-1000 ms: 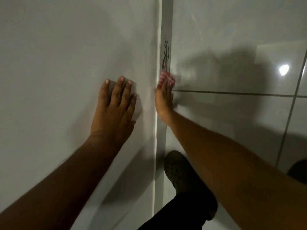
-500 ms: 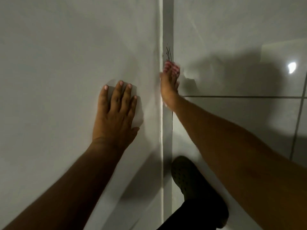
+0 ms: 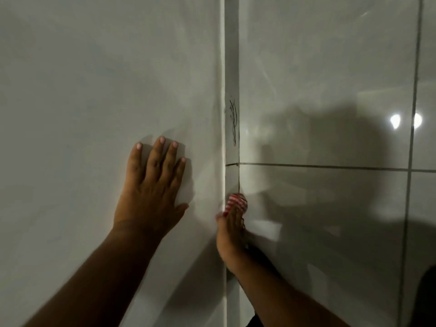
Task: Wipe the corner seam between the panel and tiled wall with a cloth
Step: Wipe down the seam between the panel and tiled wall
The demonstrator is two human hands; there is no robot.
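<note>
A vertical corner seam runs between a smooth pale panel on the left and a glossy tiled wall on the right. Black scribble marks sit on the seam strip. My left hand lies flat on the panel, fingers apart, holding nothing. My right hand presses a red-and-white striped cloth into the seam, well below the scribbles and just under the horizontal grout line.
Dark grout lines cross the tiles, one vertical at the right. Two bright light reflections and my shadow fall on the tiles. A dark shape shows at the lower right edge.
My right hand with the cloth has slid down the seam from the scribbles to below the grout line, uncovering more marks. My left hand stays flat on the panel.
</note>
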